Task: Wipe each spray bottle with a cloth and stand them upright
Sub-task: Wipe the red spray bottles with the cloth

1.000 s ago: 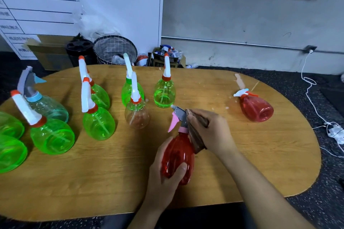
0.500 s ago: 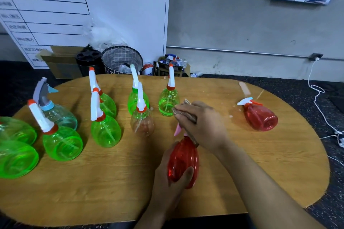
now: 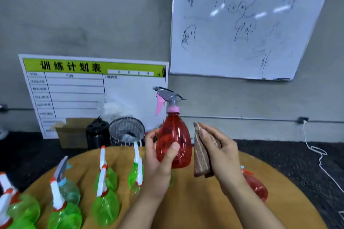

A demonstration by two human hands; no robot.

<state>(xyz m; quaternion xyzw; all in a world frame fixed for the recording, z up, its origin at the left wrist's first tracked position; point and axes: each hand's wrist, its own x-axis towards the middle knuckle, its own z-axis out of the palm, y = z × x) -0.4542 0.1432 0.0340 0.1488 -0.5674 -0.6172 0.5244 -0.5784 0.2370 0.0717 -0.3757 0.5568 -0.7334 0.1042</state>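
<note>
My left hand (image 3: 160, 161) grips a red spray bottle (image 3: 174, 140) with a grey head and pink trigger, held upright in the air above the wooden table (image 3: 195, 201). My right hand (image 3: 221, 152) holds a folded brown cloth (image 3: 200, 154) just to the right of the bottle, a small gap away from it. Several green spray bottles (image 3: 105, 204) stand upright on the left of the table. A second red bottle (image 3: 257, 187) lies on its side at the right, partly hidden by my right arm.
Behind the table on the floor are a cardboard box (image 3: 71, 133), a black bin (image 3: 97, 134) and a wire mesh basket (image 3: 126, 130). A chart board leans on the wall and a whiteboard (image 3: 247, 22) hangs above. A white cable (image 3: 316, 154) trails at right.
The red bottle has been lifted off the table to chest height and the view has tilted up. My right hand with the cloth has come off the spray head to the bottle's right side.
</note>
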